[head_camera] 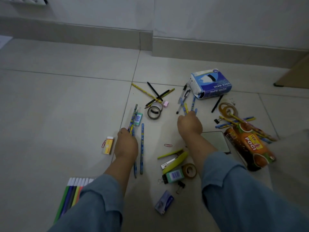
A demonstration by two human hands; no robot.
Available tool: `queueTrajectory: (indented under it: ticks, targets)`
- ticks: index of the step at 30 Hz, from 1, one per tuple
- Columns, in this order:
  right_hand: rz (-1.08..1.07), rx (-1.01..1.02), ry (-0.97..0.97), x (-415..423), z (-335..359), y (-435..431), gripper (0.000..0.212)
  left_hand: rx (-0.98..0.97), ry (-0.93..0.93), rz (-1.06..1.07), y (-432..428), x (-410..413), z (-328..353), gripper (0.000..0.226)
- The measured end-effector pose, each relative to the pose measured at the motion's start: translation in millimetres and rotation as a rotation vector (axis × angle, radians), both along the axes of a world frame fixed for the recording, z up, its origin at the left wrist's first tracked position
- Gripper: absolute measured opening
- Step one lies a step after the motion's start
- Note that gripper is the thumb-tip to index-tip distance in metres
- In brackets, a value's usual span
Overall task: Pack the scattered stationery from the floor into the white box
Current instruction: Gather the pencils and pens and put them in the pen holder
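Our left hand (126, 143) is closed around a bundle of blue patterned pencils (133, 119) on the tiled floor (66, 106). Our right hand (189, 123) grips more pencils (193, 104) beside the face mask box (210, 84). Tape rolls (154, 111) lie between the hands.

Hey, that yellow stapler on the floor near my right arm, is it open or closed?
Open. The stapler lies on the tile with its yellow top swung away from the metal base, leaving a wedge-shaped gap between the two.
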State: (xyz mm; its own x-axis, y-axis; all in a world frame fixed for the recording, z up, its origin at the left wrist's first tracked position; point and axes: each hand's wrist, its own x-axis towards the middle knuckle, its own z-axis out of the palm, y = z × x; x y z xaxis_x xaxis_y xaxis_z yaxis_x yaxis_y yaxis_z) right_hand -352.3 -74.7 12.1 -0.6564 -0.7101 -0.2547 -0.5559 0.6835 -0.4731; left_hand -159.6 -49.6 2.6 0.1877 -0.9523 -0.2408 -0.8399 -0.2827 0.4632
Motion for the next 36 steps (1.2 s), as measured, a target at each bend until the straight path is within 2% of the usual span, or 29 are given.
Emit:
queueTrajectory:
  ticks: [3, 5, 9, 14, 18, 20, 23, 27, 29, 31, 33, 35, 36]
  targets:
    - [-0.055, 0.1, 0.012, -22, -1, -1, 0.039, 0.055, 0.099, 0.034, 3, -3, 0, 0.04]
    - [-0.038, 0.157, 0.021, -26, -4, -2, 0.036, 0.094, 0.094, 0.044, 3, -4, -2, 0.049]
    - [-0.012, 0.218, -0.008, -23, -9, -8, 0.031, 0.092, 0.055, 0.113, 1, -6, -4, 0.03]
    - [0.112, 0.283, -0.022, -21, -6, -9, 0.03, 0.112, 0.09, 0.113, 0, -3, -4, 0.033]
    - [0.1, 0.242, -0.021, -20, -2, -3, 0.029, 0.086, 0.128, 0.113, 6, 0, 1, 0.033]
    - [0.062, 0.138, -0.068, -18, 3, 3, 0.029, 0.052, 0.227, 0.1, 8, 1, 2, 0.031]
    - [0.059, 0.016, -0.219, -16, 15, 12, 0.029, 0.082, 0.522, 0.109, 10, -5, 9, 0.025]
    - [-0.012, -0.101, -0.726, -6, 38, 45, 0.025, 0.27, 1.046, 0.269, 16, -24, 29, 0.029]
    - [-0.007, -0.082, -0.91, 4, 44, 68, 0.029, 0.322, 1.215, 0.297, 21, -39, 42, 0.03]
    - [0.0, -0.061, -1.035, 11, 48, 91, 0.032, 0.319, 1.285, 0.284, 27, -57, 54, 0.027]
    - [0.079, -0.012, -1.027, 9, 51, 111, 0.033, 0.309, 1.287, 0.257, 33, -74, 64, 0.022]
    - [0.151, 0.026, -0.99, -4, 54, 128, 0.046, 0.299, 1.233, 0.219, 41, -89, 70, 0.021]
    - [0.174, 0.038, -0.997, -13, 56, 135, 0.045, 0.295, 1.236, 0.204, 45, -96, 73, 0.022]
